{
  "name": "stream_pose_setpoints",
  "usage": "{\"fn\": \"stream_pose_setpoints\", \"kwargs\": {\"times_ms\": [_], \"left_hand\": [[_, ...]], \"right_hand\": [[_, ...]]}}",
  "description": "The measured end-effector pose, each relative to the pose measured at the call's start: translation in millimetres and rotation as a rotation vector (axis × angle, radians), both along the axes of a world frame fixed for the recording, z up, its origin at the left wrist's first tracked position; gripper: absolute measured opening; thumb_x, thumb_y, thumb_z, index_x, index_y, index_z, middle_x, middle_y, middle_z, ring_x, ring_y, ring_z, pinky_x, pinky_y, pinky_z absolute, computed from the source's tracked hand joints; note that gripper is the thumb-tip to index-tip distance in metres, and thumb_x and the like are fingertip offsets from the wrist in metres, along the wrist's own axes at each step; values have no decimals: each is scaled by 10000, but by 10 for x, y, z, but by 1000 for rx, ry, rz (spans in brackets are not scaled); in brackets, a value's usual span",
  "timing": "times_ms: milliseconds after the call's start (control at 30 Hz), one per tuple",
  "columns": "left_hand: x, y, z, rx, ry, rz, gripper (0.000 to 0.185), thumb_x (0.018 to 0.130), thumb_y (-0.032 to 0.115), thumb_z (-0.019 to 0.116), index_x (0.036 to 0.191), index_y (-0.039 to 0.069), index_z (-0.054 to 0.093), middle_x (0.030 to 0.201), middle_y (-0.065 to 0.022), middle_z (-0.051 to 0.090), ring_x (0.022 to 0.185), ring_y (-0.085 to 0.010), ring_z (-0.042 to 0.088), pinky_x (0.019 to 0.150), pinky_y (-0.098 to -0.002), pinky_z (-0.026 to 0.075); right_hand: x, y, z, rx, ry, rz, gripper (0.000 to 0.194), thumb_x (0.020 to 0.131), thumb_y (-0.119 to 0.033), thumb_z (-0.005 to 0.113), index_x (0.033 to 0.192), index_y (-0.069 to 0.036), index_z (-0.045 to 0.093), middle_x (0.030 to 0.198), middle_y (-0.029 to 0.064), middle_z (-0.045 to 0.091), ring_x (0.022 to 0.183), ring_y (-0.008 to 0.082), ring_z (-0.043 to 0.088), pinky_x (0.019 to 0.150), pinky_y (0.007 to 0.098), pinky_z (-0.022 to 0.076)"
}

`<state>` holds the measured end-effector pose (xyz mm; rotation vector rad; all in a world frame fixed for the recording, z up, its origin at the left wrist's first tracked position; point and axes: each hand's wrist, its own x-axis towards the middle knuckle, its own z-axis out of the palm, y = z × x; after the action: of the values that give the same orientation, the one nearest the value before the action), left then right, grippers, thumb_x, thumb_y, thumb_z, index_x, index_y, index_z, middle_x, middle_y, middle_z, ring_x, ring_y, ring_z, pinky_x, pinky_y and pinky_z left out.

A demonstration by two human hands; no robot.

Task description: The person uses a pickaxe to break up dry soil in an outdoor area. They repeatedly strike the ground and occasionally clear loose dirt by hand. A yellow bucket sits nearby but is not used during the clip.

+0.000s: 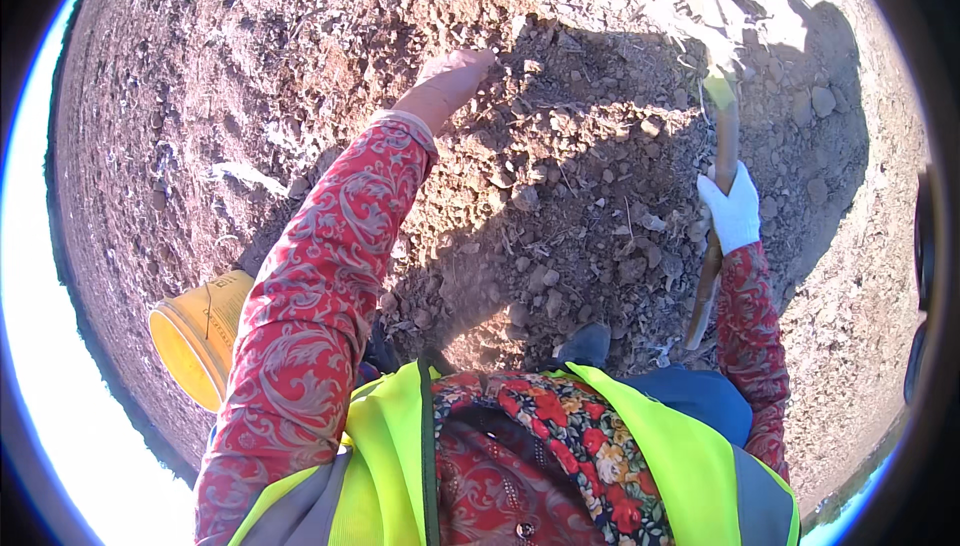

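My left hand (455, 75), bare, reaches down to loose, cloddy soil (457, 6) at the upper middle of the view. Its fingers are curled at the ground; whether they hold anything small is hidden. On the right, my right hand (733, 210) wears a white glove and is wrapped around a wooden tool handle (726, 133). The handle runs from near my lower right side up towards the top right. Its far end is lost in glare, so the tool's head cannot be made out.
A yellow plastic bucket (225, 306) bearing writing stands at the left, partly behind my left sleeve. Stones (823, 101) and dry plant bits lie over the soil. The toe of a dark shoe (587, 343) shows below. A pale scrap (249, 177) lies left of my forearm.
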<state>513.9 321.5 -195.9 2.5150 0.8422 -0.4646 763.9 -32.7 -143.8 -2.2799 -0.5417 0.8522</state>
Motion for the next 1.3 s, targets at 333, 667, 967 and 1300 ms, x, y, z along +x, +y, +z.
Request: {"fn": "stream_pose_setpoints", "kwargs": {"times_ms": [333, 667, 967, 1300], "left_hand": [[-1019, -1306, 363, 88, -386, 488, 321, 919, 90, 445, 1227, 118, 529, 989, -194, 651, 880, -368, 655, 739, -453, 533], [-1171, -1703, -7, -135, -351, 445, 193, 934, 295, 542, 959, 104, 562, 784, -146, 605, 756, -367, 634, 661, -457, 519], [-2280, -1519, -385, -275, -485, 1460, 578, 896, 75, 616, 1394, 106, 327, 744, -137, 638, 503, -195, 606, 528, -347, 508], [-2133, -1441, -476, -270, -498, 1293, 211, 950, 216, 583, 1032, 31, 524, 760, -176, 655, 652, -287, 662, 583, -367, 530]], "right_hand": [[191, -448, -1570, -86, -127, 10, 511, 811, -208, 737, 1214, 13, 515, 926, 145, 663, 761, 257, 664, 677, 376, 538], [92, -276, -1228, 51, 80, -120, 219, 858, -98, 669, 966, -59, 483, 620, 46, 536, 429, 141, 505, 371, 297, 423], [130, -280, -1211, 69, 58, -118, 209, 864, -89, 671, 963, -37, 495, 632, 53, 542, 437, 150, 514, 388, 311, 440], [324, -366, -1346, 77, -10, -68, 243, 822, -66, 699, 985, 2, 533, 733, 74, 584, 528, 157, 557, 468, 311, 472]]}}
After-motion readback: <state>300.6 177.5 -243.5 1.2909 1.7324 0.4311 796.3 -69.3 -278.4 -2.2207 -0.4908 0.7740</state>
